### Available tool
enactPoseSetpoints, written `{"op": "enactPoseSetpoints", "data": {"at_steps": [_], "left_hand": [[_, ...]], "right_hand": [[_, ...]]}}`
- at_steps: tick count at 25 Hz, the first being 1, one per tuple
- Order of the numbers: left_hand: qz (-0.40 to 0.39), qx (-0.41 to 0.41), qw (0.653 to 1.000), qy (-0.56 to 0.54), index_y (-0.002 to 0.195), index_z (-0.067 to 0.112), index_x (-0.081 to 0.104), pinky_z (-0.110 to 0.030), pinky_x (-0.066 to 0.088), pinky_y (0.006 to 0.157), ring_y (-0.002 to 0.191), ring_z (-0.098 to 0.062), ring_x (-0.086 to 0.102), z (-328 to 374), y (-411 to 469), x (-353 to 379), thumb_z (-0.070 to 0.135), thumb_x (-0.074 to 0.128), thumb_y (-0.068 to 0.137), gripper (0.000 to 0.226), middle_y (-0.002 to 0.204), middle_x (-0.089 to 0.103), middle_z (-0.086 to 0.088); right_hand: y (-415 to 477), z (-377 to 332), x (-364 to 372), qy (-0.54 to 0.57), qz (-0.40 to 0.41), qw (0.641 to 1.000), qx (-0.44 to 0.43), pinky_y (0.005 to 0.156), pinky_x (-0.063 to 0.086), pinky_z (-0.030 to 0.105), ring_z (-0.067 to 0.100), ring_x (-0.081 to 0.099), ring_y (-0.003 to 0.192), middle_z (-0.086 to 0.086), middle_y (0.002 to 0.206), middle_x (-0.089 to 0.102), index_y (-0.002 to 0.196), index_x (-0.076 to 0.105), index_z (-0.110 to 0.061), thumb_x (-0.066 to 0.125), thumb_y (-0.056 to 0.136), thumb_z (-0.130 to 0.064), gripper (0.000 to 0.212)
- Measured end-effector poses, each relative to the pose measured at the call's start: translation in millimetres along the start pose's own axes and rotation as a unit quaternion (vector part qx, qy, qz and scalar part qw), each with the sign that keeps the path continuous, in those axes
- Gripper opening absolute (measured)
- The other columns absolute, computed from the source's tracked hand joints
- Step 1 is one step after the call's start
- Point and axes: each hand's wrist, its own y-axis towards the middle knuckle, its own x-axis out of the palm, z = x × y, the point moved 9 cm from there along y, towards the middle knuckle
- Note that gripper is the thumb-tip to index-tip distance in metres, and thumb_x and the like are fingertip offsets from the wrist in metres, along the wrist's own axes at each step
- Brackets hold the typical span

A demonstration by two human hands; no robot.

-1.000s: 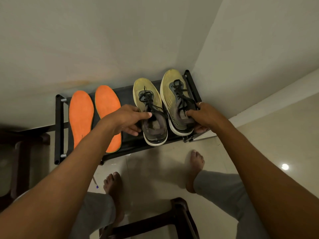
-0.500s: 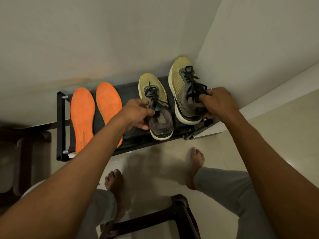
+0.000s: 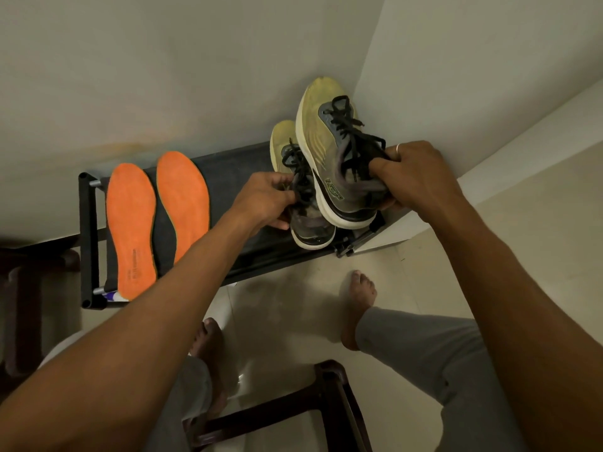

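Left of the L hand (image 3: pixel 264 200), two orange insoles (image 3: pixel 130 230) lie flat on the shoe rack (image 3: pixel 88 243), untouched. L hand curls its fingers on the collar of the lower shoe (image 3: pixel 310 226), which sits on the rack right under it; laces or tongue pinched, hard to tell. R hand (image 3: pixel 414 177) grips the heel opening of the raised shoe (image 3: pixel 326 148), toe up, clear of the rack. Step: pulling the pair off. Next, L hand must lift its shoe w/o snagging laces. Vs 1 s ago: both shoes stood side by side; the raised one has since gone up and overlaps its mate.
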Motion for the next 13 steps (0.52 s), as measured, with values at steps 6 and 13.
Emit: {"op": "enactPoseSetpoints", "data": {"at_steps": [6,13], "left_hand": [[-0.014,0.005,1.000,-0.008,0.130,0.019,0.063,-0.037,0.062,0.062,0.077,-0.023,0.076,6.0,1.3,18.8,0.021,0.067,0.095,0.035,0.096,0.076,-0.006],[0.007,-0.012,1.000,-0.009,0.106,0.018,0.069,-0.035,0.061,0.061,0.076,-0.020,0.073,5.8,-4.9,-17.2,0.018,0.060,0.100,0.011,0.084,0.074,-0.006]], "right_hand": [[-4.0,-9.3,0.4,0.030,0.001,0.999,-0.018,0.043,0.049,0.026,0.021,0.069,0.048,0.008,0.061,0.070,0.074,0.070,-0.011,0.062,0.081,-0.027,0.020],[-9.4,-38.1,24.3,0.019,-0.021,0.998,-0.062,0.042,0.055,0.030,0.020,0.068,0.047,0.007,0.063,0.070,0.075,0.070,-0.012,0.061,0.083,-0.028,0.020]]}}
